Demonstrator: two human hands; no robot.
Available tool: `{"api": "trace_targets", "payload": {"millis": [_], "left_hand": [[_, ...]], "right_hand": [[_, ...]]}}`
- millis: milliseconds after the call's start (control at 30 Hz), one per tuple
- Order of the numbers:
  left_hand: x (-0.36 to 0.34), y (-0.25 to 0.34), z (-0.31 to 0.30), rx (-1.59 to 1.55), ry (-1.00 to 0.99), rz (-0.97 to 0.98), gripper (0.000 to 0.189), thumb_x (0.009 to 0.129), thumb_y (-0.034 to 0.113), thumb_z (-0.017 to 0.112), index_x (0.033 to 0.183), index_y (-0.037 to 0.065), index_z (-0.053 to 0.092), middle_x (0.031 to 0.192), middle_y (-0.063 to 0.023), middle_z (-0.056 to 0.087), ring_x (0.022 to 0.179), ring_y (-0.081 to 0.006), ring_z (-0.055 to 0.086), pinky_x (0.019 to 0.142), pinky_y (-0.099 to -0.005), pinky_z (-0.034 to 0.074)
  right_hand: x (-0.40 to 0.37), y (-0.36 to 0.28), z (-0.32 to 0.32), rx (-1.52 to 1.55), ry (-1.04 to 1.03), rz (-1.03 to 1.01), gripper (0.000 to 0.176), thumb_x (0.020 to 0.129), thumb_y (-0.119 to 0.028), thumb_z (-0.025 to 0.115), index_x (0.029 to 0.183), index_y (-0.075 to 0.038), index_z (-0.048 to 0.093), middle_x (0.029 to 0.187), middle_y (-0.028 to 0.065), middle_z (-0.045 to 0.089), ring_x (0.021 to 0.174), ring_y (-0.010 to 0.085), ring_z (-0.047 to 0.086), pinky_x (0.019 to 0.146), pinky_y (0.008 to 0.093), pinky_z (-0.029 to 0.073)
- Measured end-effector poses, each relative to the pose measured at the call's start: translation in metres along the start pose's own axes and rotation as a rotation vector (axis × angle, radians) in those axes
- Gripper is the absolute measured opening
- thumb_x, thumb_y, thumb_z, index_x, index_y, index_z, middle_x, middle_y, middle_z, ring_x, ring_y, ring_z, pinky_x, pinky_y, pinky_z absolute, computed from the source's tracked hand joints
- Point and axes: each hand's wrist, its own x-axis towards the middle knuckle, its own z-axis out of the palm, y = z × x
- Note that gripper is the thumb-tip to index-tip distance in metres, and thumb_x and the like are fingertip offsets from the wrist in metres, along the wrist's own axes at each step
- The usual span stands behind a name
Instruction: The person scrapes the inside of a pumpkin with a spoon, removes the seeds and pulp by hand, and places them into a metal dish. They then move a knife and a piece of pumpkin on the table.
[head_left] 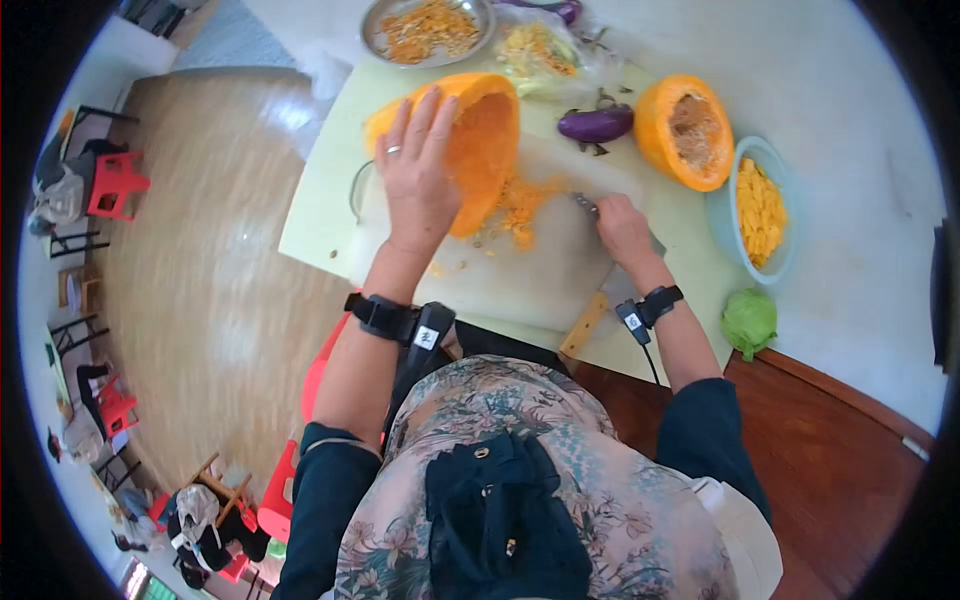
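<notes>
The hollow pumpkin half stands tilted on the cutting board, its cavity turned toward the right. I would judge it heavy and stiff, unlikely to dent, smooth on the outside and probably slick within. The best places to take hold look to be the outer curve, under a broad palm, or the thick rim, with fingers hooked over it.

Nearest the person lies one wooden knife handle, its blade partly under the right forearm. One green leafy head sits near the right corner of the worktop. Farther in, the right hand has its grip closed around one metal tool (the end is too blurred to name). Beside that, one pale blue bowl holds yellow pieces, too many to count. Orange scraps, also past counting, lie by the cut rim. The left hand holds the hollow half, fingers spread wide over the rind; where its thumb sits, I cannot tell.

Beyond are one second pumpkin half, making two in all, with fibres in its cavity, and two eggplants, one cut off by the top edge. Farthest are one plastic bag of scraps and one metal dish of orange shreds.
</notes>
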Motion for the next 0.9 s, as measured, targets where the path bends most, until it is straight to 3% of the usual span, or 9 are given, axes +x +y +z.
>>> {"api": "trace_targets", "payload": {"millis": [67, 100, 300, 500, 600, 667, 767, 900], "left_hand": [[0.001, -0.003, 0.01, -0.04, 0.068, 0.033, 0.076, 0.058, -0.015, 0.045, 0.13, 0.009, 0.046, 0.135, -0.0072, 0.045, 0.126, -0.0306, 0.039, 0.106, -0.0413, 0.029], [0.003, -0.008, -0.012, 0.027, 0.032, 0.08, 0.076, 0.058, -0.015, 0.045, 0.13, 0.009, 0.046, 0.135, -0.0072, 0.045, 0.126, -0.0306, 0.039, 0.106, -0.0413, 0.029], [0.002, 0.001, 0.001, 0.012, 0.049, 0.05, 0.076, 0.057, -0.015, 0.048, 0.128, 0.009, 0.048, 0.134, -0.0078, 0.046, 0.125, -0.0312, 0.04, 0.103, -0.043, 0.028], [0.001, 0.003, -0.001, 0.03, 0.038, 0.059, 0.076, 0.058, -0.017, 0.044, 0.129, 0.007, 0.046, 0.135, -0.0081, 0.046, 0.127, -0.0316, 0.039, 0.106, -0.0396, 0.029], [0.001, 0.002, 0.0, 0.015, 0.037, 0.058, 0.076, 0.058, -0.015, 0.048, 0.129, 0.01, 0.047, 0.135, -0.0066, 0.046, 0.127, -0.0299, 0.039, 0.104, -0.0418, 0.027], [0.001, 0.0, 0.002, 0.008, 0.053, 0.071, 0.076, 0.058, -0.015, 0.048, 0.129, 0.01, 0.047, 0.135, -0.0068, 0.046, 0.127, -0.0299, 0.039, 0.104, -0.0419, 0.027], [-0.002, 0.0, 0.003, -0.006, 0.066, 0.077, 0.075, 0.058, -0.015, 0.047, 0.129, 0.009, 0.048, 0.135, -0.0076, 0.046, 0.126, -0.0303, 0.039, 0.104, -0.0419, 0.027], [-0.001, -0.002, 0.001, -0.014, 0.047, 0.063, 0.075, 0.057, -0.015, 0.046, 0.129, 0.008, 0.048, 0.134, -0.0092, 0.047, 0.125, -0.0313, 0.039, 0.101, -0.043, 0.028]], "right_hand": [[0.001, 0.012, -0.012, 0.003, 0.075, -0.1, 0.02, 0.068, -0.006, 0.057, 0.088, -0.006, 0.056, 0.084, 0.0106, 0.054, 0.085, 0.0283, 0.056, 0.073, 0.038, 0.049], [0.004, -0.013, 0.009, 0.081, 0.114, -0.083, 0.02, 0.068, -0.006, 0.057, 0.088, -0.006, 0.056, 0.084, 0.0106, 0.054, 0.085, 0.0283, 0.056, 0.073, 0.038, 0.049], [-0.01, -0.013, -0.009, 0.142, 0.081, 0.072, 0.014, 0.077, -0.013, 0.06, 0.087, -0.006, 0.056, 0.086, 0.0107, 0.054, 0.09, 0.0277, 0.054, 0.073, 0.038, 0.047], [-0.017, -0.01, -0.01, 0.282, -0.062, 0.201, 0.015, 0.076, -0.012, 0.064, 0.086, -0.005, 0.055, 0.088, 0.0115, 0.054, 0.092, 0.0288, 0.053, 0.075, 0.0392, 0.046], [-0.019, -0.013, -0.03, 0.348, -0.171, 0.248, 0.014, 0.076, -0.012, 0.062, 0.086, -0.005, 0.054, 0.085, 0.0126, 0.056, 0.086, 0.0305, 0.056, 0.073, 0.0402, 0.046], [-0.019, -0.019, -0.049, 0.441, -0.287, 0.436, 0.015, 0.077, -0.014, 0.06, 0.087, -0.005, 0.053, 0.08, 0.014, 0.059, 0.078, 0.0315, 0.059, 0.069, 0.0405, 0.047], [-0.031, -0.005, -0.04, 0.663, -0.353, 0.418, 0.02, 0.078, -0.017, 0.058, 0.092, -0.005, 0.053, 0.076, 0.0147, 0.061, 0.074, 0.0316, 0.061, 0.066, 0.0404, 0.047], [-0.022, -0.017, -0.044, 0.656, -0.211, 0.365, 0.023, 0.08, -0.021, 0.058, 0.097, -0.005, 0.059, 0.076, 0.0143, 0.061, 0.074, 0.0293, 0.061, 0.066, 0.0389, 0.046]]}}
